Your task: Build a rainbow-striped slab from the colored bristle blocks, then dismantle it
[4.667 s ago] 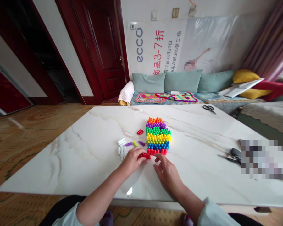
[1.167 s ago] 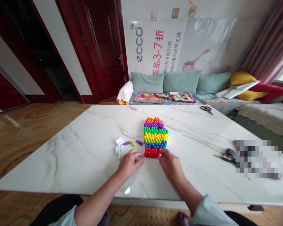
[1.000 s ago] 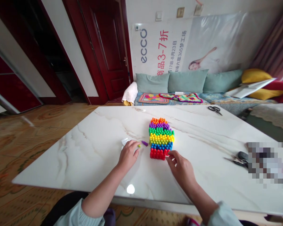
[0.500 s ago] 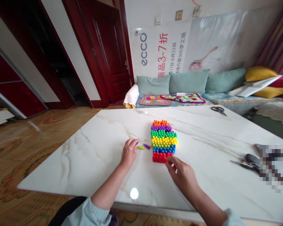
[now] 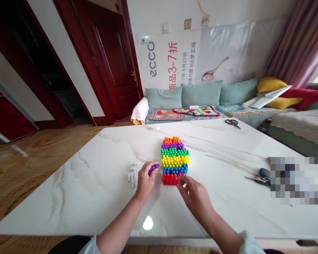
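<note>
A block of small round-ended plastic pegs stands on the table in coloured rows: orange [image 5: 172,140], purple [image 5: 172,145], green [image 5: 175,152], yellow [image 5: 175,161], blue [image 5: 175,170] and red [image 5: 170,179]. My left hand [image 5: 146,178] is beside the block's left side, its fingers closed on purple pegs [image 5: 154,168]. A yellow-green peg shows only partly behind those fingertips. On the right, my right hand [image 5: 194,194] pinches at the right end of the red row with thumb and forefinger. Left of my left hand lies a loose group of white pegs [image 5: 133,175].
Scissors [image 5: 233,123] lie at the table's far edge. Another dark-handled pair of scissors [image 5: 261,177] rests at the right, beside a blurred-out item [image 5: 299,183]. Behind the marble-patterned table [image 5: 69,197] stands a sofa with green cushions [image 5: 201,93].
My left hand has picked up purple pegs from the table and now stands closer to the block. White pegs have come into view behind it. My right hand keeps its place; the view has shifted.
</note>
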